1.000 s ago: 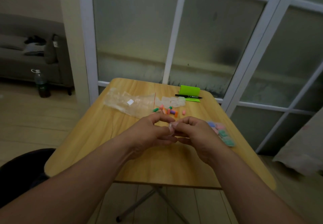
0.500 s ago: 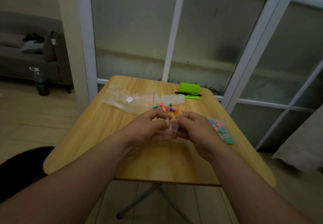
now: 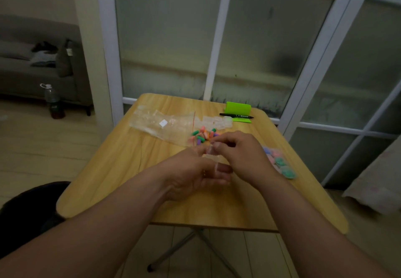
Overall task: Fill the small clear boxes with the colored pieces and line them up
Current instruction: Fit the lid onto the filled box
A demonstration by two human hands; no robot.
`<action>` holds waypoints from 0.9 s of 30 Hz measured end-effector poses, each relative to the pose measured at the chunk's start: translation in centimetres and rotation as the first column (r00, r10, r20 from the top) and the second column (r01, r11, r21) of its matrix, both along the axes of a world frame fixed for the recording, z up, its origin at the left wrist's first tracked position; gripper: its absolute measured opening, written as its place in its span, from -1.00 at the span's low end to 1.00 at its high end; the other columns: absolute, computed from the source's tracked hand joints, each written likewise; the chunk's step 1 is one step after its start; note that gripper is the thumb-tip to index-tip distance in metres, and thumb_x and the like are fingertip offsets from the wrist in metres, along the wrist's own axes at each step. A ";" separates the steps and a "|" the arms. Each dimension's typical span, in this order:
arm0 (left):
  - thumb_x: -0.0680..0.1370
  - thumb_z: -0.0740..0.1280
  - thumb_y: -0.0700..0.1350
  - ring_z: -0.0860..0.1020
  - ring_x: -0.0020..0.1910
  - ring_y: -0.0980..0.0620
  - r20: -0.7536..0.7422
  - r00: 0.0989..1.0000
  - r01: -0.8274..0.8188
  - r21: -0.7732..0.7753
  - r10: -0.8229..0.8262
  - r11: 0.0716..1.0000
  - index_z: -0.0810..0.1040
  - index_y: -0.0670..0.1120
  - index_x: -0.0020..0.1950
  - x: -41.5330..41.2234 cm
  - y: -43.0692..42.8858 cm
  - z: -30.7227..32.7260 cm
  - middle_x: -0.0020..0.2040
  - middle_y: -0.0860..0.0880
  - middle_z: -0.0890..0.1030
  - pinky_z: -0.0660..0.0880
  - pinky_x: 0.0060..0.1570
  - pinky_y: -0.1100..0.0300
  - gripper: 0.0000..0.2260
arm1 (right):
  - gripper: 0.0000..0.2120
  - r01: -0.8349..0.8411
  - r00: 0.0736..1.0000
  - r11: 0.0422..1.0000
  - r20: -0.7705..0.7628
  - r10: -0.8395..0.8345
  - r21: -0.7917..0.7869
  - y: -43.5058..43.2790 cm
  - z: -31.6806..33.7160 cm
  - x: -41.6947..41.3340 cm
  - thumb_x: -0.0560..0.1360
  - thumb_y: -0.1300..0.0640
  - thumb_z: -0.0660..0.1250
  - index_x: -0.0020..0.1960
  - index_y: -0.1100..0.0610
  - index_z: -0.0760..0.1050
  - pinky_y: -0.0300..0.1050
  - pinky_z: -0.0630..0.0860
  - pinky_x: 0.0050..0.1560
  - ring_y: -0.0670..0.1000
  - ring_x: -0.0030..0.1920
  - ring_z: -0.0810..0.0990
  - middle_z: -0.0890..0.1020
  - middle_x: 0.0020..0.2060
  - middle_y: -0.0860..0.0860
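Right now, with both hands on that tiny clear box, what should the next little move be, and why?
Probably the right hand lets go and picks one from the colored pieces just beyond its fingers, while the left hand holds the small clear box. No color shows inside it, though it is too small to be sure; filled boxes lie at the right.

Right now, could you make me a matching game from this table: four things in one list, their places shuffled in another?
1 black pen
2 plastic bag
3 filled boxes
4 small clear box

A right edge of the table
B between left hand and right hand
C on green stand
D far left of the table

Pairs: 1-C, 2-D, 3-A, 4-B.
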State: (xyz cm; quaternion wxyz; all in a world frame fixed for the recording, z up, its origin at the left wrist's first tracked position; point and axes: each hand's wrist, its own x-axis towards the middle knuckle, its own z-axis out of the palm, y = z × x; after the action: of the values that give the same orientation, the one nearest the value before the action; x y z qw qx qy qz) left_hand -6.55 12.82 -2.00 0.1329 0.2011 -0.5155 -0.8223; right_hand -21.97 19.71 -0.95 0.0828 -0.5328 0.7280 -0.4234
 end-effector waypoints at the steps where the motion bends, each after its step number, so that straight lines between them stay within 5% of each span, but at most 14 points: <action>1: 0.57 0.17 -0.46 0.66 -0.16 -0.03 0.014 1.000 -0.006 -0.027 0.006 1.000 0.50 -0.16 0.38 -0.1 0.0 -0.1 0.09 -0.29 0.65 0.62 -0.17 0.14 -0.57 | -0.87 -0.018 0.999 1.000 -0.034 0.018 0.015 -0.4 0.0 0.3 0.60 0.11 0.44 0.06 -0.02 0.76 -0.08 0.58 0.04 -0.10 0.00 0.64 0.72 -0.05 -0.07; 5: 0.67 0.24 -0.06 0.42 -0.38 0.06 0.091 0.988 -0.129 0.012 0.127 0.992 0.50 -0.12 0.18 -0.3 -0.6 0.1 -0.25 -0.05 0.51 0.30 -0.44 0.26 -0.83 | -0.81 -0.054 0.992 0.998 0.117 0.052 0.017 -1.0 0.7 0.2 0.67 0.01 0.36 0.07 0.00 0.75 0.01 0.59 0.02 -0.08 -0.06 0.66 0.73 -0.11 -0.10; 7: 0.67 0.24 0.15 0.40 -0.43 0.06 0.115 0.966 -0.244 0.120 0.231 0.962 0.54 -0.11 0.15 -0.2 -1.5 0.4 -0.30 -0.05 0.51 0.24 -0.53 0.28 -0.67 | -0.79 0.055 0.976 0.998 0.210 -0.050 -0.015 -1.4 1.1 -1.0 0.69 -0.02 0.32 0.13 -0.02 0.72 0.00 0.58 0.05 -0.08 0.01 0.65 0.72 -0.04 -0.13; 9: 0.66 0.21 0.23 0.40 -0.47 0.05 0.128 0.936 -0.350 0.211 0.329 0.913 0.57 -0.12 0.14 -0.1 -2.4 0.2 -0.31 -0.06 0.52 0.23 -0.59 0.30 -0.58 | -0.81 0.195 0.971 0.980 0.146 -0.189 -0.028 -1.8 1.0 -2.5 0.68 0.00 0.32 0.13 -0.01 0.70 0.04 0.61 0.09 -0.05 0.03 0.65 0.71 -0.02 -0.13; 15: 0.68 0.17 0.22 0.44 -0.41 0.04 0.153 0.900 -0.434 0.262 0.407 0.862 0.62 -0.14 0.24 0.5 -3.0 -0.1 -0.21 -0.10 0.57 0.31 -0.47 0.26 -0.52 | -0.88 0.297 0.937 0.951 -0.217 -0.273 0.088 -2.9 -1.7 -3.6 0.63 0.12 0.37 0.08 -0.02 0.68 -0.14 0.46 -0.05 -0.07 -0.02 0.58 0.66 -0.04 -0.12; 20: 0.66 0.18 0.21 0.46 -0.40 0.02 0.133 0.910 -0.415 0.270 0.394 0.869 0.61 -0.12 0.25 0.3 -3.3 -0.5 -0.26 -0.06 0.53 0.39 -0.47 0.23 -0.54 | -0.83 0.348 0.872 0.919 -0.423 -0.245 0.185 -4.1 -2.8 -2.5 0.62 0.00 0.38 0.19 -0.06 0.66 0.09 0.63 0.08 0.01 0.08 0.62 0.66 0.09 -0.05; 27: 0.65 0.17 0.18 0.49 -0.34 0.01 0.124 0.923 -0.384 0.210 0.365 0.899 0.58 -0.14 0.31 0.5 -3.2 -0.4 -0.21 -0.08 0.57 0.40 -0.34 0.16 -0.53 | -0.81 0.408 0.778 0.890 -0.587 -0.223 0.203 -4.6 -3.4 -1.7 0.61 -0.06 0.34 0.11 -0.08 0.70 0.09 0.58 0.09 0.09 0.09 0.61 0.66 0.06 0.00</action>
State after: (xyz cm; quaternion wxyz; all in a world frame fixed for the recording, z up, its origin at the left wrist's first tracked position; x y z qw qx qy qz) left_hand -6.02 9.62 -2.41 0.2433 0.3440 -0.3732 -0.8265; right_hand -23.72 15.14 -4.32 -0.1175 -0.4791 0.8589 -0.1374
